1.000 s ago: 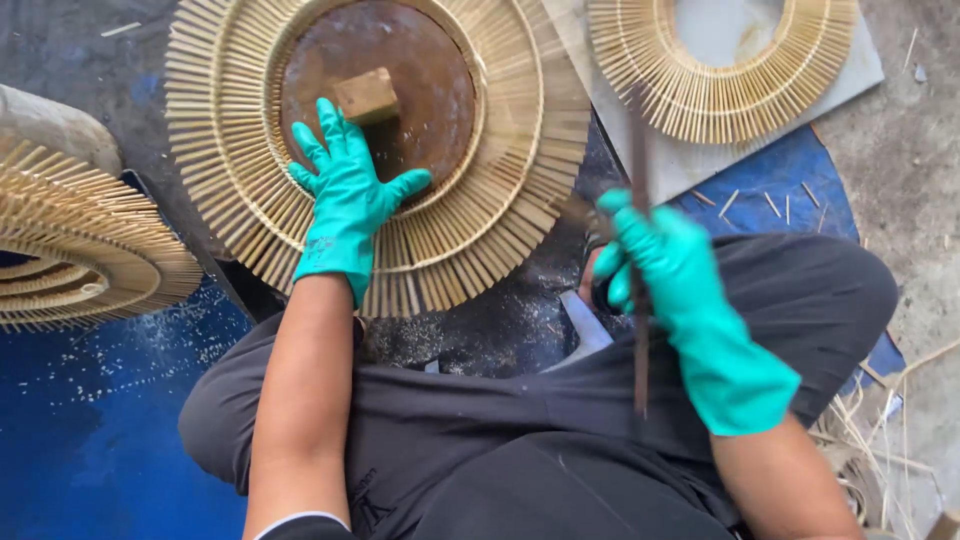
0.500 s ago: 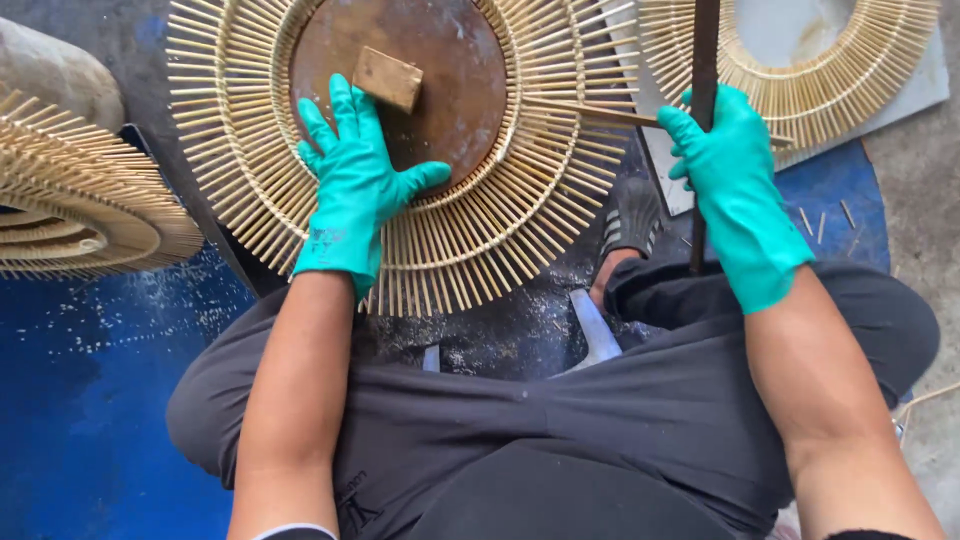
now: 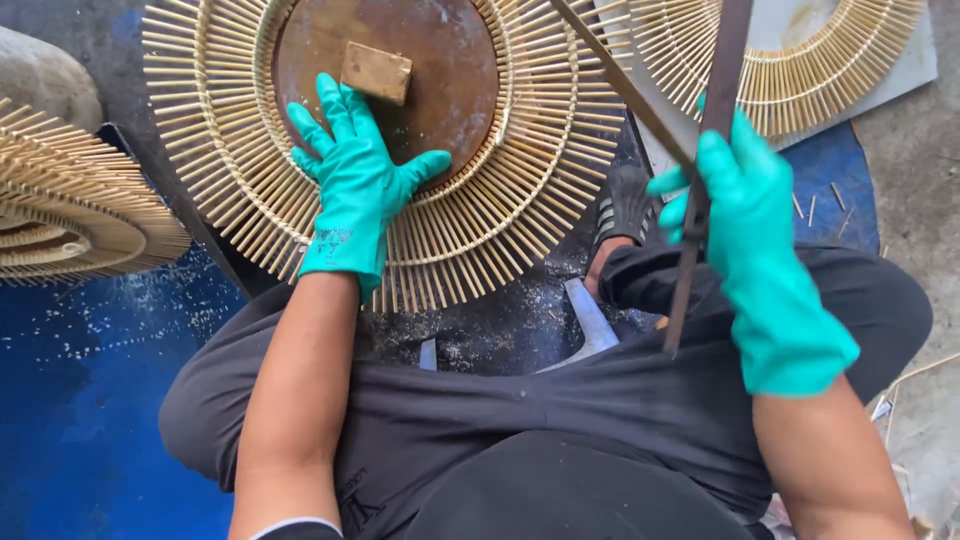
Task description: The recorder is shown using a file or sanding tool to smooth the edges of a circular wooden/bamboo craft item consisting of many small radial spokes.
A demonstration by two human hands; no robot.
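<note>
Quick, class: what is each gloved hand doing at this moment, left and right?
Left hand: open, fingers spread, pressed flat on the round bamboo-stick frame.
Right hand: closed around a long dark metal tool.

Grey concrete floor [image 3: 915, 170], blue tarp [image 3: 70, 400], daylight.

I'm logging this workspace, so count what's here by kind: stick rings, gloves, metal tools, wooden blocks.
Stick rings: 3, one under the left hand, one at far left, one at top right
Green gloves: 2
Metal tool: 1, in the right hand
Wooden block: 1
Total: 7
</note>
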